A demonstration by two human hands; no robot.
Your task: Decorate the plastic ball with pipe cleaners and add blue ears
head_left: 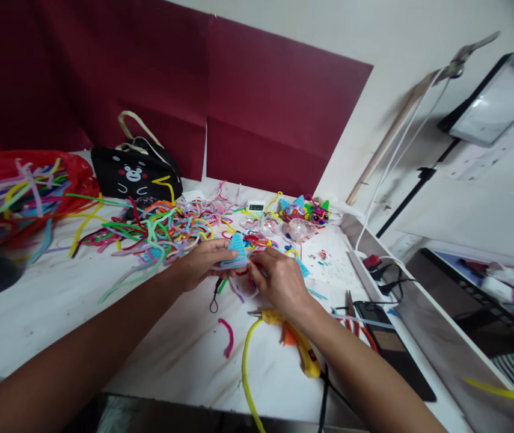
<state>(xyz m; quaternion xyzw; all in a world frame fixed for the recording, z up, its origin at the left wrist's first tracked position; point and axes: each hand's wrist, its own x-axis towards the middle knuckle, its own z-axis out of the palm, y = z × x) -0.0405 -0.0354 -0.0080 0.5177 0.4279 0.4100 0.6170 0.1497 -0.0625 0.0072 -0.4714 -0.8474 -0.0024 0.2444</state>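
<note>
White, scuffed table [58,300] under dark red paper panels [257,102] carries a fuzzy tangle of pipe cleaners [157,231]. Just right of that tangle, the left hand [200,261] pinches a ribbed blue cone [237,252], and the right hand [279,279] closes its fingers on the cone's base. Nearer than the cone lies a yellow glue gun [299,346].

bag: black bag [136,175] at the back
glue gun: yellow glue gun [299,346] near phone [385,343]
red bag: red bag [26,180] on left

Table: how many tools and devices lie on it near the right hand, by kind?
Yellow glue gun: 1
Black phone: 1
Red-handled pliers: 1
Small white digital clock: 1
Total: 4
</note>
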